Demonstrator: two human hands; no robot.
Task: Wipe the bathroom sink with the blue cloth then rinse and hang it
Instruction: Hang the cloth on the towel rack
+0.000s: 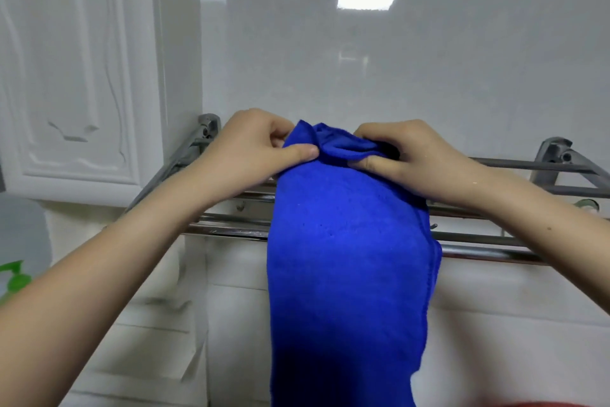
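Observation:
The blue cloth (346, 258) hangs long and narrow in front of a chrome towel rack (488, 238) fixed to the tiled wall. Its bunched top edge sits above the rack's bars. My left hand (254, 145) pinches the cloth's top left corner between thumb and fingers. My right hand (409, 159) grips the top right part the same way. The lower end of the cloth runs out of the frame at the bottom. The sink is out of view.
A white cabinet door (79, 76) fills the upper left beside the rack's left bracket (208, 126). A green pump bottle top (15, 278) shows at the left edge. Glossy white tiles (396, 70) cover the wall behind.

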